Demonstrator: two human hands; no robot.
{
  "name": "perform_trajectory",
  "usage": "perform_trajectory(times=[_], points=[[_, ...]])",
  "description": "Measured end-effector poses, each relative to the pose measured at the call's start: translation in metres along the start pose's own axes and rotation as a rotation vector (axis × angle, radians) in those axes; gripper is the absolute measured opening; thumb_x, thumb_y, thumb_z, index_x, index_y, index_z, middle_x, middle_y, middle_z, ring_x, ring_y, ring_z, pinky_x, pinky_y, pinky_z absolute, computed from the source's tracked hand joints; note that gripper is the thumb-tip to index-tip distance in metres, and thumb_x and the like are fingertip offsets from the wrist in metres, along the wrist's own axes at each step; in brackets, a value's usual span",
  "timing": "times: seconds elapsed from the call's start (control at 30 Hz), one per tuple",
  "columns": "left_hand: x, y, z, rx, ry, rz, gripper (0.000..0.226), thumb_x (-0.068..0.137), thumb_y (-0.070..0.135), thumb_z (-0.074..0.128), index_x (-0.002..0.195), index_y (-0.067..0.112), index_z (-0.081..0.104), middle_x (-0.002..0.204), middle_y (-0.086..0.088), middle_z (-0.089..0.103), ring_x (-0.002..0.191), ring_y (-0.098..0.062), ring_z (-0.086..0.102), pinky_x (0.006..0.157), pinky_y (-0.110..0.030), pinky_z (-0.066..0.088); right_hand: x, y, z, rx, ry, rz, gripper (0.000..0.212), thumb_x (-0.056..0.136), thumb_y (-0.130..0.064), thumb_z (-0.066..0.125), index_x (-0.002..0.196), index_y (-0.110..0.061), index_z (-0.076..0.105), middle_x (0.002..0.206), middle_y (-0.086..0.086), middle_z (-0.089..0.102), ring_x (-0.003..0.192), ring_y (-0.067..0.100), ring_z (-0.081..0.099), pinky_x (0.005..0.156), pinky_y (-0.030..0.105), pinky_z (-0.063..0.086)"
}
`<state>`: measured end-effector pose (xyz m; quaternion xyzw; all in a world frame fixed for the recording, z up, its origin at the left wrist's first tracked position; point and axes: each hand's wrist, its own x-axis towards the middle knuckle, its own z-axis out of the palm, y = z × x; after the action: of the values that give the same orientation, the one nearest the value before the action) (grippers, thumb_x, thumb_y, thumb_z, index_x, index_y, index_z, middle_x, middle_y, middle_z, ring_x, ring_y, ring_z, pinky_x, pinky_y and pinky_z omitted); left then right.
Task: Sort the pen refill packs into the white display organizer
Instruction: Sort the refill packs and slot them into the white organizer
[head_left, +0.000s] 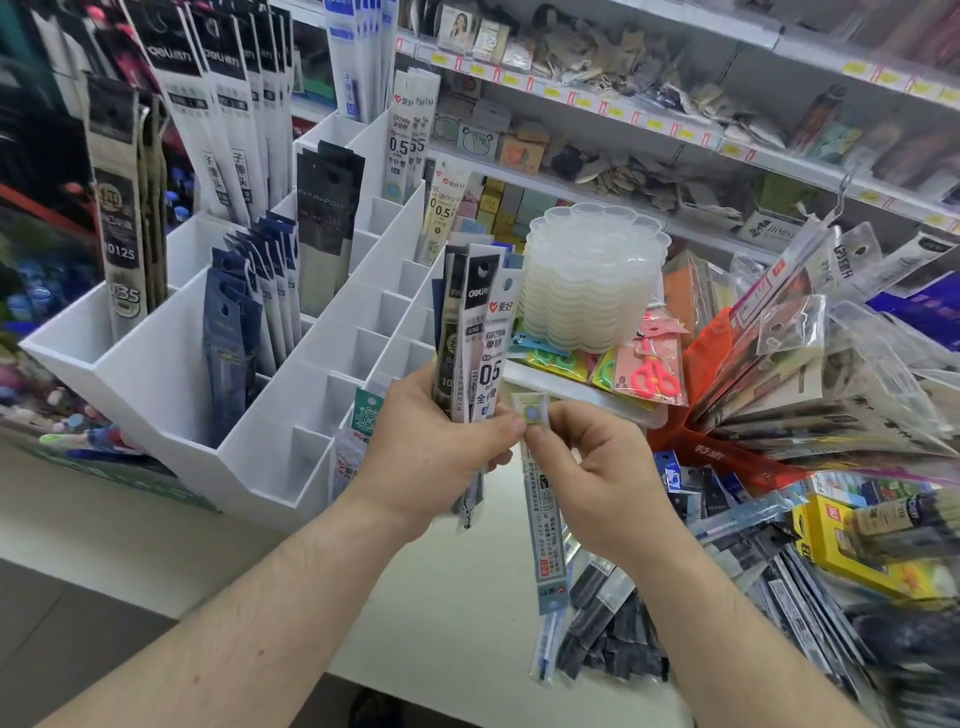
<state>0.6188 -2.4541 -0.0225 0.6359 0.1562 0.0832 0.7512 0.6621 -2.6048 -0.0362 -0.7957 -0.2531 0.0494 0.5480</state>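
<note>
My left hand (431, 447) grips a bundle of several pen refill packs (475, 322) upright, black and white ones with "0.5" print. My right hand (597, 478) pinches the top of a single long pale blue refill pack (548, 551), which hangs down over the counter. Both hands are in front of the white display organizer (171, 374), a stepped rack of compartments. Its back and left slots hold black, navy and white refill packs (244, 322); several front slots are bare.
Loose dark refill packs (608, 639) lie on the white counter at the lower right beside a yellow box (852, 551). A stack of clear plastic palettes (595, 275) stands right of the organizer, above scissors packs (649, 374). Hanging packets fan out at right; stocked shelves run behind.
</note>
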Motion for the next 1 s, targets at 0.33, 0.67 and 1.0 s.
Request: perform_trajectory(times=[0.33,0.67,1.0], points=[[0.006,0.016,-0.010,-0.106,-0.069,-0.272,0.041,0.065,0.026,0.077,0.098,0.008,0.061,0.078,-0.004,0.075,0.060,-0.013,0.069,0.050,-0.024,0.053,0.000,0.013,-0.014,-0.478,0.262,-0.585,0.019,0.092,-0.012,0.062,0.090,0.001,0.076,0.093,0.011,0.068,0.076,0.021,0.063,0.065,0.034,0.053],[0.002,0.009,-0.008,-0.056,-0.204,-0.299,0.050,0.062,-0.004,0.087,0.108,0.001,0.068,0.091,-0.018,0.073,0.074,-0.020,0.068,0.059,-0.028,0.054,-0.011,0.029,-0.001,-0.536,0.325,-0.691,0.032,0.085,0.006,0.065,0.115,-0.003,0.069,0.118,0.014,0.066,0.105,0.027,0.068,0.087,0.037,0.058],[0.012,0.010,-0.014,0.059,-0.110,-0.194,0.037,0.069,-0.010,0.082,0.098,0.010,0.070,0.085,-0.013,0.076,0.067,-0.018,0.067,0.058,-0.029,0.053,0.020,-0.022,-0.007,0.316,0.096,0.229,0.025,0.080,-0.005,0.072,0.099,-0.020,0.072,0.065,-0.009,0.068,0.054,0.009,0.055,0.055,0.021,0.046]])
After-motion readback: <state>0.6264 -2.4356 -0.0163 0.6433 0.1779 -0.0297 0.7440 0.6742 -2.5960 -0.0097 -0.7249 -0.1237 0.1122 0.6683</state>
